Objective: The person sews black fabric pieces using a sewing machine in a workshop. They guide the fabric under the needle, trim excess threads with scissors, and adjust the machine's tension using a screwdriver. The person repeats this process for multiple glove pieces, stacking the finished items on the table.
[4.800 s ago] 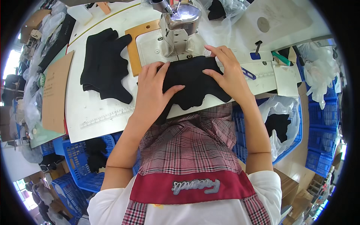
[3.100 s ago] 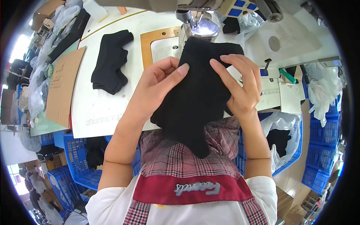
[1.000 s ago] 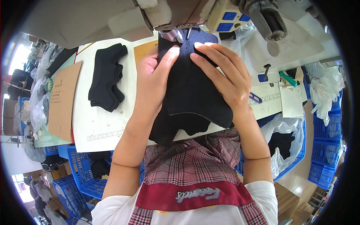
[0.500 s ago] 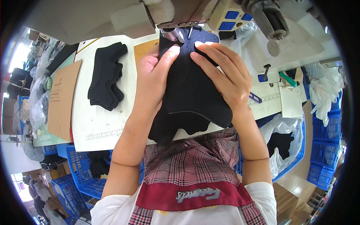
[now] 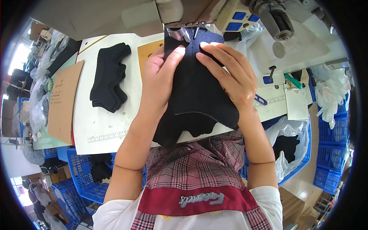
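Both hands, left hand (image 5: 163, 74) and right hand (image 5: 230, 74), are lying open and flat, pressing the black fabric piece (image 5: 195, 96) flat under the sewing machine's presser foot (image 5: 180, 33), steadying its edge.

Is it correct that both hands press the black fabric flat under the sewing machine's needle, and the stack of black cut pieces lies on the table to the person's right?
Not quite. The head view shows the stack of black cut pieces on the table to the person's left, not right. The rest holds: the left hand and right hand press the black fabric flat under the sewing machine's needle.
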`<state>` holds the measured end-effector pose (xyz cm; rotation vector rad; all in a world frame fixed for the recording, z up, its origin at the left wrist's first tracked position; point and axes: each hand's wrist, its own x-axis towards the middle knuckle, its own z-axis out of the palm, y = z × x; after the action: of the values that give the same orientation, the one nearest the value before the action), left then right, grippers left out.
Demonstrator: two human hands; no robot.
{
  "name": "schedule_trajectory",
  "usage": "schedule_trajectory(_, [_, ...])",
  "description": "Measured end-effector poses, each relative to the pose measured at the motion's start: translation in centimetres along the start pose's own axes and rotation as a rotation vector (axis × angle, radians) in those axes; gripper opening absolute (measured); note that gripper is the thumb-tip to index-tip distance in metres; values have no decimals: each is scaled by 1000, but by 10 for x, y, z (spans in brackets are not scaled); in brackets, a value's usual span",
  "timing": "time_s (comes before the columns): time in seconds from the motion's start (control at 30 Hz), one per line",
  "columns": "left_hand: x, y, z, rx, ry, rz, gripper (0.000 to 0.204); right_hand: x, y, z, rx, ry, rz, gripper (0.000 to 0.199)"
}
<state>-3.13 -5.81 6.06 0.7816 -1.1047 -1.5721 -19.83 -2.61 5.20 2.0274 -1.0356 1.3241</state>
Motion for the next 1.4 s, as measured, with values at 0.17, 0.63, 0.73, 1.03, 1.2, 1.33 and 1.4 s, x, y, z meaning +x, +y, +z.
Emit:
schedule_trajectory(0.17, [-1,0,2,6,6,6,20,0,1,-1,-5,-7,4,35])
schedule_trajectory(0.63, [-4,2,1,7,-1,-2,21,-1,0,-1,16,-17,6,35])
schedule_trajectory(0.73, [-9,5,0,30,2,-9,23,-4,0,-3,42,-29,-32,39])
schedule_trajectory(1.03, [-22,29,-110,129,411,82,36,1,15,-10,248,101,378,30])
schedule_trajectory(1.2, [-55,44,-112,-156,447,83,30,12,22,3,388,74,538,23])
schedule_trajectory(1.33, [-62,33,-114,-129,503,80,28,16,28,16,401,38,529,21])
schedule_trajectory(1.4, [-60,26,-118,-130,517,88,25,18,28,19,425,22,571,20])
